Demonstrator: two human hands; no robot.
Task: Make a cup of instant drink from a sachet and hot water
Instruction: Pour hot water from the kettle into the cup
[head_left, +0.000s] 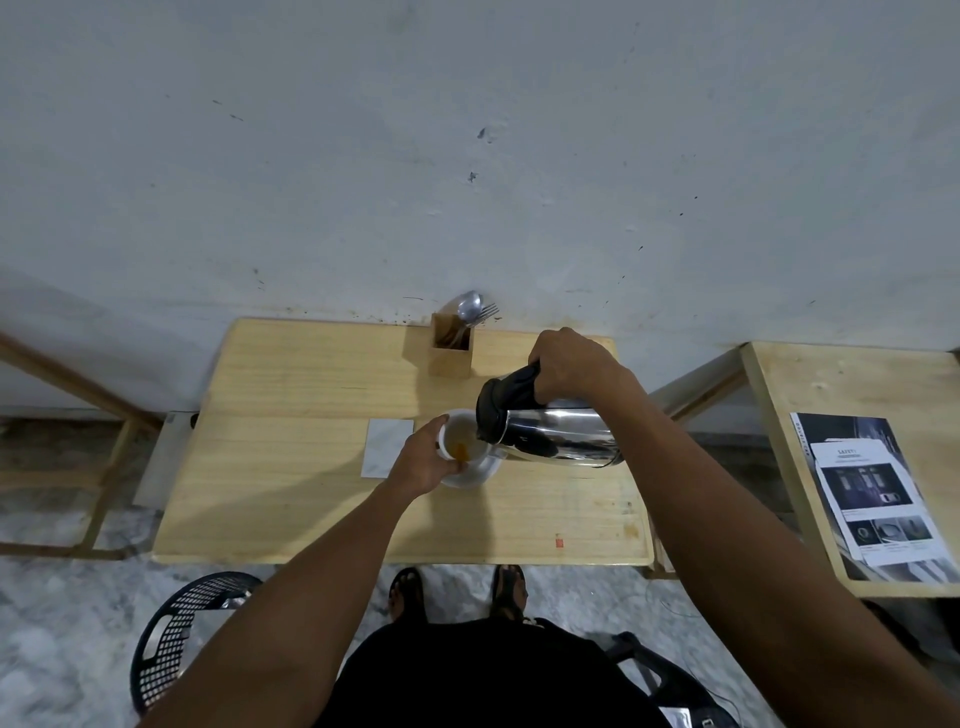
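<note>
A white cup (457, 434) stands on a white saucer (485, 472) near the middle of the wooden table (311, 467). Inside the cup I see pale liquid and an orange-brown patch at the near wall. My left hand (423, 460) wraps the cup's left side. My right hand (569, 364) grips the black handle of a shiny steel flask (556, 434), which is tipped almost level, its black top over the cup's rim. A flat white rectangle (387, 447), perhaps the sachet, lies just left of the cup.
A wooden holder (450, 351) with a spoon and a fork stands at the table's far edge against the wall. A second table (831, 395) with printed sheets (872, 488) is on the right. Black plastic chairs (182, 634) flank my legs.
</note>
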